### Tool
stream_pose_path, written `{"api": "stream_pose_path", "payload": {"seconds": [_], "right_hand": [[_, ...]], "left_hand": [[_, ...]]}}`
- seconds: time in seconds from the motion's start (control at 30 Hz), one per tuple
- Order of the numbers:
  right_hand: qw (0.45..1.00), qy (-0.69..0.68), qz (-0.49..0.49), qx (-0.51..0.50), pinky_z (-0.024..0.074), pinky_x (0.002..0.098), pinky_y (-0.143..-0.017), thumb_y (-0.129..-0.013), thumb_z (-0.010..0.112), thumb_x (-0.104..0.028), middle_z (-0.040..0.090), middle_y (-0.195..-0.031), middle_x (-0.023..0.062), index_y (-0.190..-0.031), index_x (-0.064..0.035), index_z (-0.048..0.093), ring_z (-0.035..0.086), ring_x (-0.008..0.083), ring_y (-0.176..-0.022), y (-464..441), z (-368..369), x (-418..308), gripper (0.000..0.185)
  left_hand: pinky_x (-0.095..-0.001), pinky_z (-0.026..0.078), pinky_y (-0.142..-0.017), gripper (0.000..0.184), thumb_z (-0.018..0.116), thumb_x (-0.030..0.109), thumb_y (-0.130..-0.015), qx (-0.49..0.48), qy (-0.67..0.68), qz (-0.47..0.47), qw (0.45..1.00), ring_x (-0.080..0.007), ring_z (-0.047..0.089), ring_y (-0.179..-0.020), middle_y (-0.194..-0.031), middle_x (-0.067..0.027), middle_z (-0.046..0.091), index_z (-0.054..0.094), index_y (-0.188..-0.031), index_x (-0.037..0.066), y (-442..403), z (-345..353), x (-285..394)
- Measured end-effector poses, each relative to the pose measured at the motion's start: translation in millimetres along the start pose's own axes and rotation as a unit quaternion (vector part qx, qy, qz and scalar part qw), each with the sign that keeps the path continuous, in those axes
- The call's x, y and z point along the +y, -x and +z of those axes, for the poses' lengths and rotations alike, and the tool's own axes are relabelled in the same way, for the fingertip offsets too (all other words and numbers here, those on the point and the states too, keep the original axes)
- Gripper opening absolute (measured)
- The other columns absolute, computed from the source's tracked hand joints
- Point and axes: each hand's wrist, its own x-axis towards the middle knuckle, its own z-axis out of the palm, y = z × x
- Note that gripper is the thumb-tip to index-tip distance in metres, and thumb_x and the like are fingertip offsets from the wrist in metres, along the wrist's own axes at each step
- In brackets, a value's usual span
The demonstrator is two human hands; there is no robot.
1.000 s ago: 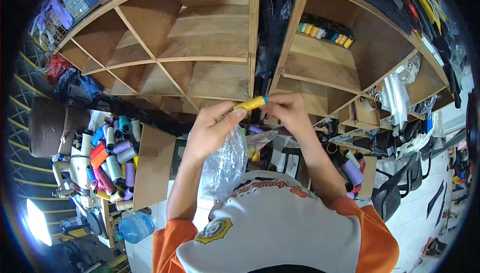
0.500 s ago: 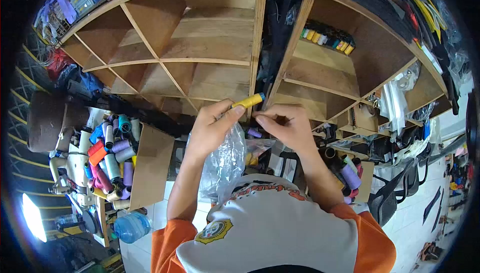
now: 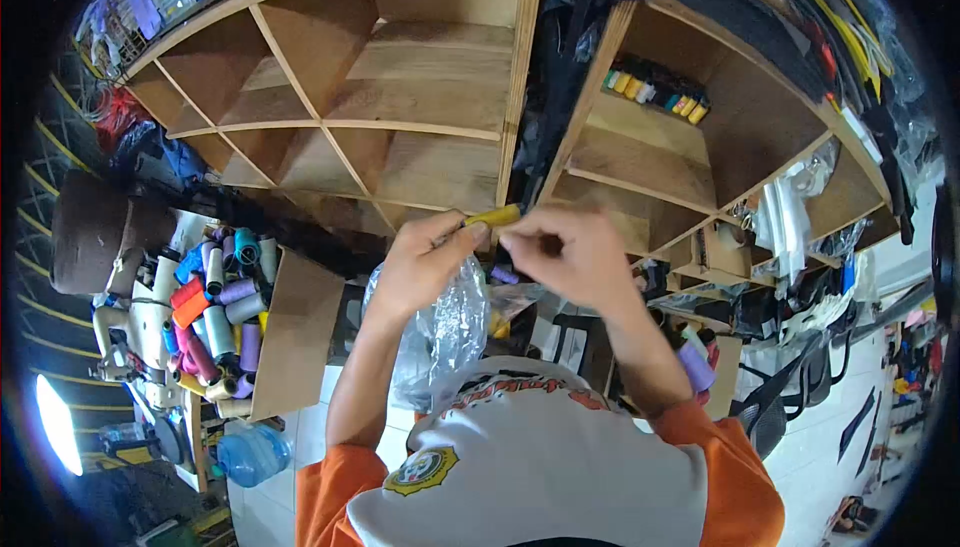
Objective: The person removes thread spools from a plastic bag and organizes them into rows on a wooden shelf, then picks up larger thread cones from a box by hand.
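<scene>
A yellow thread spool (image 3: 494, 217) is held by my left hand (image 3: 430, 255), its fingers wrapped round the lower end. Close to the spool's far end is my right hand (image 3: 568, 249), thumb and fingers curled together; whatever they hold, if anything, is too small to make out. Below my left hand hangs a clear plastic bag (image 3: 440, 332). In the right shelf's upper compartment stands a row of small spools (image 3: 640, 90), several of them yellow.
Wooden shelves (image 3: 415, 127) span the view ahead. A cardboard box (image 3: 297, 322) with many thread cones (image 3: 220, 332) is at the left, near a blue water bottle (image 3: 253, 454). More cones (image 3: 697, 365) and a black chair (image 3: 768, 409) are at the right.
The yellow spool has tilted lower and nearer my right hand. My right hand moved off the spool's end, then back beside it. The view has shifted slightly.
</scene>
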Motion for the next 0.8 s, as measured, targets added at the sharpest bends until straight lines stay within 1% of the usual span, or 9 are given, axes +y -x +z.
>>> {"api": "stream_pose_path", "payload": {"seconds": [0.07, 0.17, 0.27, 0.37, 0.47, 0.5, 0.6, 0.73, 0.8], "right_hand": [[0.99, -0.101, 0.098, -0.005, 0.0472, 0.0246, -0.058, -0.076, 0.065, -0.008, 0.064, -0.067, 0.0044, -0.082, 0.0004, 0.067, 0.06, 0.0097, -0.062, 13, 8, 9, 0.011], [0.97, -0.202, 0.13, 0.029, 0.0471, 0.024, -0.061, -0.078, 0.066, -0.009, 0.064, -0.069, 0.005, -0.084, 0.0023, 0.067, 0.06, 0.0087, -0.067, 16, 23, 48, 0.013], [0.989, -0.141, 0.038, 0.021, 0.0468, 0.0237, -0.062, -0.078, 0.067, -0.011, 0.066, -0.072, 0.0067, -0.086, 0.0019, 0.068, 0.059, 0.0077, -0.068, -5, 17, 66, 0.015], [0.991, -0.122, -0.008, -0.059, 0.047, 0.0246, -0.062, -0.077, 0.068, -0.013, 0.068, -0.074, 0.007, -0.086, 0.0004, 0.068, 0.06, 0.0085, -0.067, -33, 7, 73, 0.016], [0.996, -0.041, -0.029, -0.076, 0.0473, 0.0255, -0.06, -0.076, 0.068, -0.013, 0.068, -0.074, 0.0076, -0.085, -0.0014, 0.068, 0.061, 0.0107, -0.063, -38, -10, 41, 0.015], [0.998, 0.007, -0.024, -0.061, 0.0475, 0.0262, -0.058, -0.077, 0.068, -0.015, 0.067, -0.071, 0.0077, -0.083, -0.0021, 0.068, 0.062, 0.0137, -0.06, -34, -13, 25, 0.014], [0.999, -0.012, 0.034, -0.019, 0.047, 0.0255, -0.056, -0.077, 0.068, -0.015, 0.066, -0.07, 0.0079, -0.081, -0.002, 0.067, 0.061, 0.0145, -0.058, -10, -4, 4, 0.014], [0.988, -0.122, 0.091, 0.014, 0.0391, 0.0195, -0.055, -0.079, 0.065, -0.01, 0.06, -0.066, -0.001, -0.083, 0.0018, 0.067, 0.05, 0.0028, -0.062, 9, 15, 19, 0.012], [0.984, -0.138, 0.109, 0.009, 0.0391, 0.0196, -0.056, -0.079, 0.064, -0.008, 0.06, -0.067, -0.001, -0.085, 0.0023, 0.068, 0.05, 0.0034, -0.063, 5, 19, 36, 0.012]], "left_hand": [[-0.0232, 0.03, -0.048, 0.032, 0.058, 0.028, -0.09, -0.003, 0.021, -0.008, 1.0, -0.0041, 0.037, -0.057, -0.057, 0.0048, 0.043, 0.059, -0.074, 0.0, 0, -1, -4], [-0.0236, 0.028, -0.047, 0.036, 0.059, 0.029, -0.089, -0.008, 0.009, -0.026, 1.0, -0.0039, 0.035, -0.055, -0.055, 0.0053, 0.039, 0.052, -0.068, 0.001, 5, -4, 0], [-0.0244, 0.028, -0.046, 0.035, 0.059, 0.029, -0.089, -0.04, -0.013, 0.007, 0.999, -0.0044, 0.034, -0.054, -0.053, 0.0046, 0.037, 0.052, -0.067, 0.002, 7, 0, 0], [-0.0251, 0.029, -0.047, 0.035, 0.059, 0.028, -0.088, -0.071, -0.036, -0.006, 0.997, -0.0054, 0.035, -0.055, -0.054, 0.0028, 0.038, 0.05, -0.067, 0.001, 8, -1, -3], [-0.0256, 0.03, -0.048, 0.035, 0.059, 0.027, -0.088, -0.055, -0.07, 0.005, 0.996, -0.0061, 0.035, -0.056, -0.055, 0.002, 0.038, 0.05, -0.067, 0.0, 6, -3, -3], [-0.0258, 0.03, -0.048, 0.035, 0.059, 0.027, -0.088, -0.041, -0.079, 0.007, 0.996, -0.0062, 0.035, -0.056, -0.055, 0.0017, 0.039, 0.05, -0.067, 0.0, 5, -2, -3], [-0.0262, 0.03, -0.048, 0.034, 0.059, 0.026, -0.088, 0.026, -0.042, -0.013, 0.999, -0.0064, 0.035, -0.056, -0.055, 0.0013, 0.039, 0.051, -0.067, 0.0, 3, 0, -6], [-0.025, 0.03, -0.049, 0.033, 0.059, 0.026, -0.088, 0.054, -0.028, -0.003, 0.998, -0.0052, 0.036, -0.057, -0.055, 0.0025, 0.04, 0.053, -0.068, 0.0, 3, 0, 0], [-0.0238, 0.029, -0.048, 0.033, 0.059, 0.027, -0.088, 0.036, 0.003, -0.018, 0.999, -0.0042, 0.036, -0.056, -0.055, 0.0043, 0.041, 0.054, -0.069, 0.001, 4, 0, 0]]}}
